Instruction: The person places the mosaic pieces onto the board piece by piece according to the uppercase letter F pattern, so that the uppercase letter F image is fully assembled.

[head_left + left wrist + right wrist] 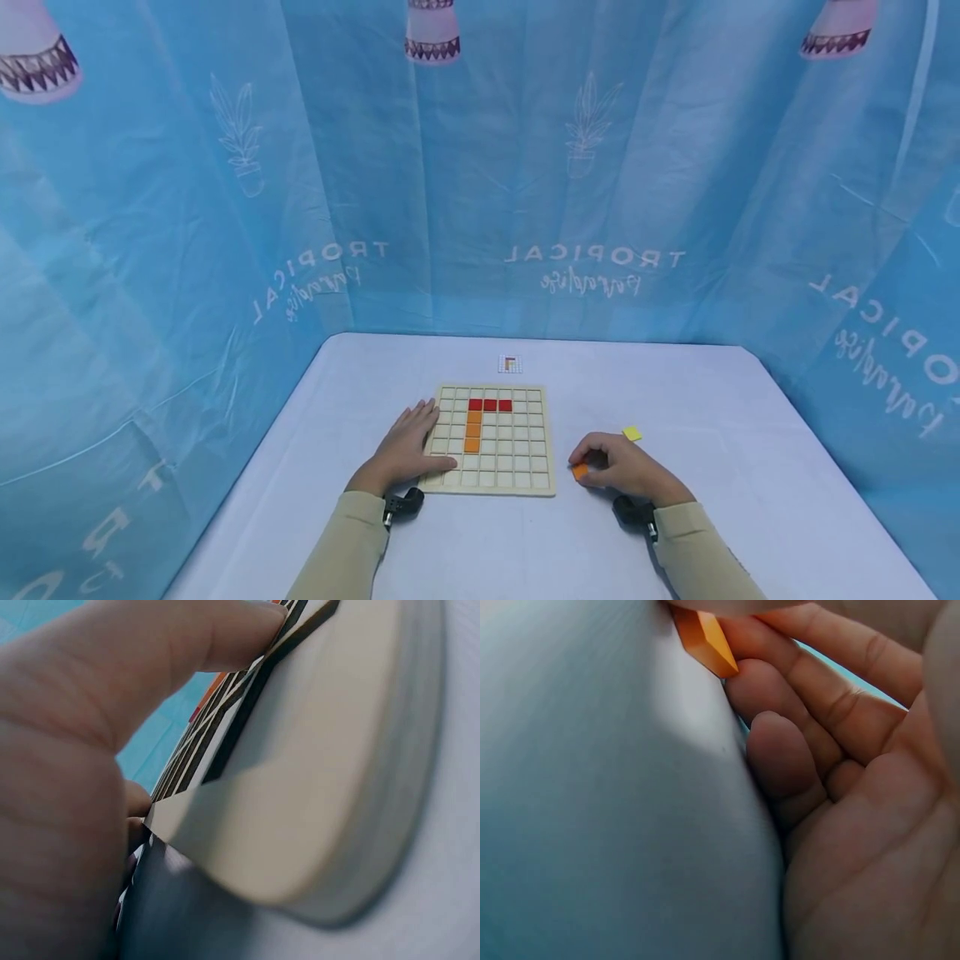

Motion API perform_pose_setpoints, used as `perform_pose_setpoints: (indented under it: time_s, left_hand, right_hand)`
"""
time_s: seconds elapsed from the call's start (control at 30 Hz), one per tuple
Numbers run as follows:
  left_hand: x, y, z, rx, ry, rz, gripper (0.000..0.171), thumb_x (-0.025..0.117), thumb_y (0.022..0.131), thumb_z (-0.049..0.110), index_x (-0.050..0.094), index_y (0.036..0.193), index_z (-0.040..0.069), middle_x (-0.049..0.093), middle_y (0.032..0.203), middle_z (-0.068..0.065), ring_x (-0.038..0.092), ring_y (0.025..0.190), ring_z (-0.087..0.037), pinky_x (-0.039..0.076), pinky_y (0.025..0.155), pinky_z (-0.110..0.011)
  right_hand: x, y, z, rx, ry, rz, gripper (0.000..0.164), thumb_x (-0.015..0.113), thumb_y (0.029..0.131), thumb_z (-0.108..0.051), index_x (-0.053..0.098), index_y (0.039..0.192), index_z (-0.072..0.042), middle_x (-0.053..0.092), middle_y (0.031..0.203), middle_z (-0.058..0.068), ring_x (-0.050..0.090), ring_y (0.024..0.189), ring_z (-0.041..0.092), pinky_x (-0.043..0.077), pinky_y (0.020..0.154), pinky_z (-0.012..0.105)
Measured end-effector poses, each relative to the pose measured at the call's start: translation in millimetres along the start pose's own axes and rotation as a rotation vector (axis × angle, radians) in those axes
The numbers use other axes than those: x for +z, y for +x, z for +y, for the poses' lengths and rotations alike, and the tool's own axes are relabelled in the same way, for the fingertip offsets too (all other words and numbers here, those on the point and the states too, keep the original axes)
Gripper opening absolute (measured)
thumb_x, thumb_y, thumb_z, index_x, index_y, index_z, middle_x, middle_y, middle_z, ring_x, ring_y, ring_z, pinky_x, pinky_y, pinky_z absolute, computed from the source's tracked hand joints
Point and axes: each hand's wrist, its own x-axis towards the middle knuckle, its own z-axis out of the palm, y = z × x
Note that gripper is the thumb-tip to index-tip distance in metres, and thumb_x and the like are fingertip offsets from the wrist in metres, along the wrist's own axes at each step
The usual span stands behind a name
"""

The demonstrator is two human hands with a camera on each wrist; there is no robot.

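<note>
Pick-up step: right hand (626, 467) pinches an orange tile (580, 472) on the bench near the front edge; left hand (405, 450), fingers flat, steadies the board (543, 442). Next, judged: placing it below the orange column.

Bright, even light — wrist views blurred, soft shadows

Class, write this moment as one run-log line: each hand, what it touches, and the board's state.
left hand: rests on grid board | right hand: pinches orange tile | board: red and orange tiles placed | yellow tile: on table
</note>
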Motion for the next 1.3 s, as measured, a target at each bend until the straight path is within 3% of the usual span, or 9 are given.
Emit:
perform_pose_setpoints:
  time_s: [0.67,0.97,1.3]
  left_hand:
    - [-0.3,-0.6,0.0,0.002,-0.002,0.002,0.121,0.073,0.077,0.076,0.036,0.162,-0.001,0.026,0.171,-0.012,0.013,0.159,-0.027,0.009,0.128,-0.045]
    - [0.6,-0.2,-1.5,0.009,0.004,0.005,0.121,0.073,0.077,0.076,0.036,0.162,0.000,0.025,0.171,-0.011,0.012,0.159,-0.027,0.009,0.128,-0.045]
    - [-1.5,-1.5,-0.4,0.010,-0.009,0.000,0.120,0.074,0.077,0.075,0.035,0.163,0.000,0.024,0.172,-0.011,0.012,0.159,-0.027,0.009,0.128,-0.045]
  right_hand:
    - [2.3,0.4,0.4,-0.006,-0.053,0.026,0.023,0.086,0.090,-0.010,0.075,0.110,-0.018,0.070,0.112,-0.006,0.063,0.102,0.020,0.055,0.090,0.030]
    - [5.2,1.1,2.9,0.005,-0.070,0.079,0.024,0.088,0.087,-0.011,0.078,0.107,-0.019,0.071,0.108,-0.008,0.065,0.095,0.016,0.057,0.084,0.028]
    - [9.0,3.4,0.6,0.014,-0.096,0.124,0.024,0.089,0.086,-0.012,0.079,0.105,-0.019,0.071,0.104,-0.009,0.062,0.090,0.019,0.057,0.077,0.028]
